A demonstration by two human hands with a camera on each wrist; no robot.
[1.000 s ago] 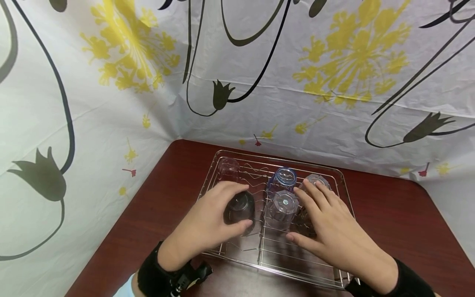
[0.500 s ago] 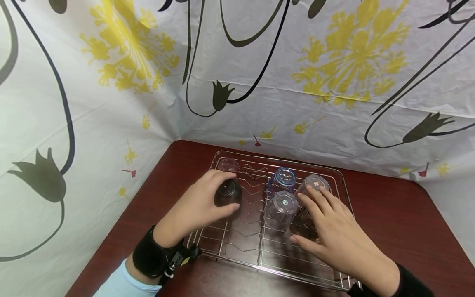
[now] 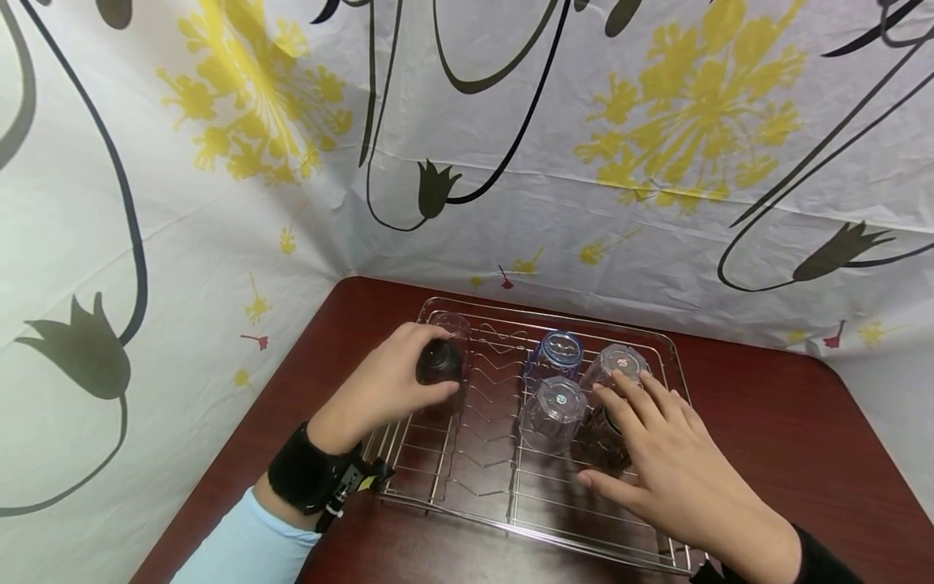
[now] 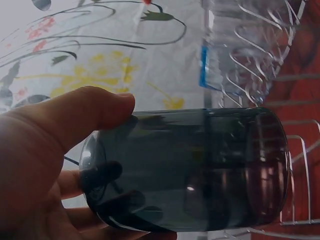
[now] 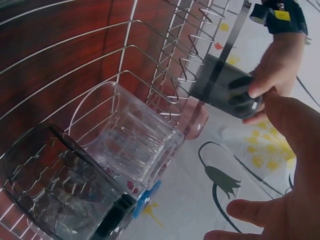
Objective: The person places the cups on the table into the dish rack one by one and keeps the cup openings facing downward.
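My left hand [image 3: 379, 381] grips a dark grey drinking glass [image 4: 185, 170] near its base, thumb on one side and fingers on the other. It holds the glass, mouth down, over the rack's left side, just in front of a pale pink glass [image 3: 454, 323]. Whether the held glass touches the wires cannot be made out. My right hand [image 3: 674, 458] hovers over the rack's right side, fingers spread and holding nothing. Beside it stands a dark brownish glass [image 3: 604, 442], partly hidden by the fingers in the head view.
The wire rack [image 3: 474, 511] sits on a dark red table [image 3: 773, 422]. On its right half, a blue glass [image 3: 558, 353], a clear faceted glass [image 3: 554, 414] and another clear glass [image 3: 616, 361] stand upside down. A patterned cloth [image 3: 511, 227] hangs behind and at the sides.
My left hand has carried the dark grey glass left and farther back, toward the pink glass. My right hand has shifted slightly right, baring more of the brownish glass.
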